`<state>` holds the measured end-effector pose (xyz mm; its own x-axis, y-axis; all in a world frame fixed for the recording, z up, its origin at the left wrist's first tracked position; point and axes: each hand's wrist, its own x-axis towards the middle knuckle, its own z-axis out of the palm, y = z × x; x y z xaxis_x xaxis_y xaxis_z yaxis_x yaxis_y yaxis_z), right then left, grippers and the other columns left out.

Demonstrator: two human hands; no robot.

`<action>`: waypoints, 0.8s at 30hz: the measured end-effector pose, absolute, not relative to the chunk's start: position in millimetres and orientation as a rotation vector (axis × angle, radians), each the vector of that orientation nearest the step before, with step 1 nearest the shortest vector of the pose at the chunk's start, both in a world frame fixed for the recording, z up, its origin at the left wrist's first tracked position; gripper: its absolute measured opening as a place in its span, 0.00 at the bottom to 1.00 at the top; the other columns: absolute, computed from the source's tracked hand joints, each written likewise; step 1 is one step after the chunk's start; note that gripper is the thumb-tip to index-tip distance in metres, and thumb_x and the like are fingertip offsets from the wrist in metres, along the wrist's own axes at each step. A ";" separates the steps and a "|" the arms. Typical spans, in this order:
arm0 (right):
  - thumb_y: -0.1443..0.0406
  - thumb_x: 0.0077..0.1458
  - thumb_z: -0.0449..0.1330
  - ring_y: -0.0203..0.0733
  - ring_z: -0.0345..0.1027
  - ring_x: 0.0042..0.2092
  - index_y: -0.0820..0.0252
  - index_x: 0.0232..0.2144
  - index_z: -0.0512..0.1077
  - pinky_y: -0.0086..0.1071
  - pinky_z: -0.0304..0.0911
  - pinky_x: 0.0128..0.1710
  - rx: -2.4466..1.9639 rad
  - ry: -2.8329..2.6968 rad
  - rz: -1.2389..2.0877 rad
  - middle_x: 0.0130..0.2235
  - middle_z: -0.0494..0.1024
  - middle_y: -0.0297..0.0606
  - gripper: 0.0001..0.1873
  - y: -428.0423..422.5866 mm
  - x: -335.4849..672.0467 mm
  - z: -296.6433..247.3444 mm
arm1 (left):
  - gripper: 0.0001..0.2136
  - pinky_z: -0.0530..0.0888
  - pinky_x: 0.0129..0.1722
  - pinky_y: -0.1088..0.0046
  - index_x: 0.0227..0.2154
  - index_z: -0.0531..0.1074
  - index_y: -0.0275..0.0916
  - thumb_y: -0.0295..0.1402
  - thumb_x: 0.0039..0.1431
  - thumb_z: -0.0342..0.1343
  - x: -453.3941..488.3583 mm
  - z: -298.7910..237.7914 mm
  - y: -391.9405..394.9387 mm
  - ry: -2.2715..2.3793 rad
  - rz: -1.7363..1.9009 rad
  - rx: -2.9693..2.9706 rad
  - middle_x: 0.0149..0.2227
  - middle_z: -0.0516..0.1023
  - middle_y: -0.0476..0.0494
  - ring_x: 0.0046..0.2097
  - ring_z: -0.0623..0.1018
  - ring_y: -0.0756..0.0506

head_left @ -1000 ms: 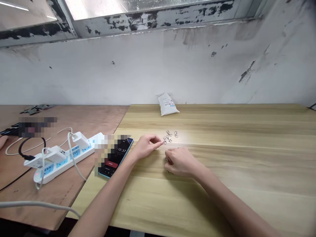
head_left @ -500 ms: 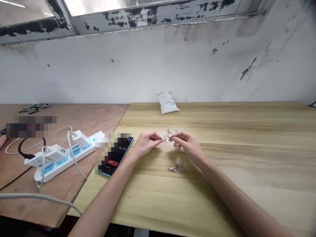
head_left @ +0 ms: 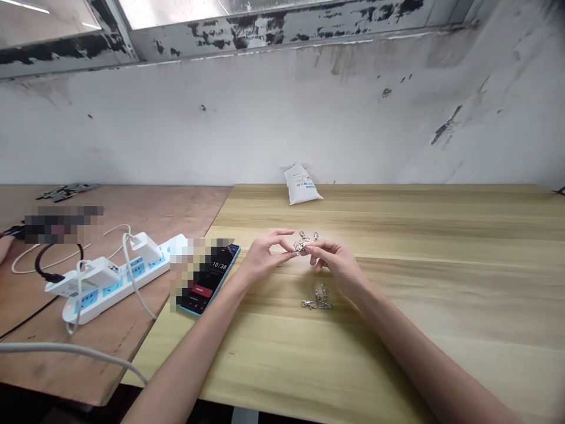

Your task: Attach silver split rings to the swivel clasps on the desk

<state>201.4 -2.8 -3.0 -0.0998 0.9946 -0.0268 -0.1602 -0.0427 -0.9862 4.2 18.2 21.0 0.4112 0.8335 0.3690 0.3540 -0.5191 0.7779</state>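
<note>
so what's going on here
Someone is handling small metal clasps at a wooden table. The right hand pinches at them, while the left hand is open right beside them, its fingers reaching toward the same cluster. Other clasps lie on the table nearer the person. A phone and a white bag also sit on the table.

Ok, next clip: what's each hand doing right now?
Left hand: open, nothing clearly held.
Right hand: closed, pinching a metal swivel clasp.

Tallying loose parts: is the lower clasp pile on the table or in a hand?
On the table: the clasps lie below the right hand, not touching it.
</note>
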 end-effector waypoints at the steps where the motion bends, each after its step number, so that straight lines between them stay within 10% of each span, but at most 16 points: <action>1: 0.54 0.42 0.70 0.35 0.65 0.27 0.60 0.27 0.79 0.28 0.61 0.23 -1.071 -1.147 1.373 0.31 0.80 0.40 0.15 -2.9 201.0 -3.0 | 0.03 0.65 0.59 0.55 0.26 0.77 0.40 0.32 0.53 0.64 3.9 20.4 18.9 1.001 1.031 2.091 0.54 0.75 0.39 0.60 0.70 0.40; 13: 0.54 0.54 0.61 0.51 0.67 0.50 0.56 0.33 0.79 0.48 0.63 0.51 -1.270 -1.497 0.713 0.43 0.78 0.44 0.14 -0.8 200.9 -16.7 | 0.03 0.47 0.67 0.46 0.32 0.81 0.45 0.34 0.55 0.63 2.2 19.9 19.6 1.019 0.983 2.238 0.65 0.61 0.45 0.70 0.49 0.39; 24: 0.62 0.60 0.55 0.54 0.59 0.59 0.54 0.38 0.76 0.52 0.57 0.55 -1.187 -1.928 0.260 0.50 0.76 0.44 0.10 -11.3 185.0 -20.1 | 0.04 0.43 0.67 0.45 0.32 0.80 0.44 0.36 0.54 0.64 11.1 18.1 14.3 1.119 1.059 2.136 0.68 0.55 0.48 0.71 0.44 0.37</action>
<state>185.0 -11.3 -20.1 -0.2029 0.8138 0.5445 0.6403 0.5310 -0.5550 11.1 14.3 18.1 0.3591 0.8412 0.4042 0.4499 -0.5355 0.7147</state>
